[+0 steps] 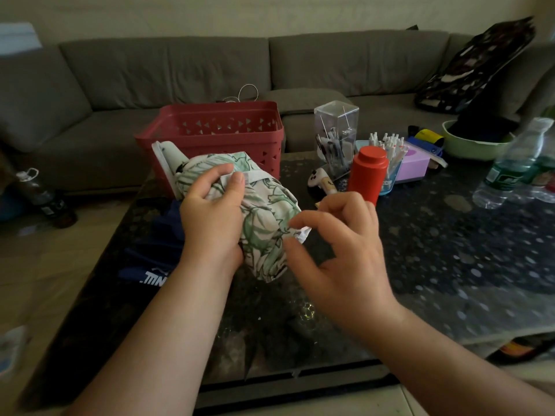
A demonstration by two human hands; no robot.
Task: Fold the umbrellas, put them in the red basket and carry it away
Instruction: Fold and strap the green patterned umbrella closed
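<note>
- Dark speckled glass coffee table point(450, 235) stands before a grey-brown corner sofa point(165, 64) in a dim room; the work is held above the table's near half.
- White folding umbrella with a green leaf print point(264, 217) is collapsed and bunched into a bundle, its pale handle end pointing up and away towards the basket. The canopy is gathered but looks loose, and its pale closing strap point(252, 176) does not appear fastened.
- Left hand point(211, 214) wraps the bundle, thumb and fingers curled round the cloth, fingertips at the strap.
- Right hand point(339, 250) is beside the bundle's near end, thumb and forefinger pinching a small fold of the fabric; its other fingers are loosely curled.
- Red plastic basket with triangular cut-outs point(216, 130) sits just behind the umbrella on the table's far edge; nothing can be seen inside it from this angle.
- Dark blue fabric with white lettering point(150, 265) lies on the table under the left forearm; whether it is a second umbrella I cannot tell.
- Judgement: the task is early on, with the first umbrella nearly folded; wrapping the strap, loading the basket, any other umbrellas and the carrying away all remain.
- Around: a red cylindrical bottle point(369, 175), a clear plastic pen holder point(335, 136), a green bowl point(474, 145) and clear water bottles point(516, 163).
</note>
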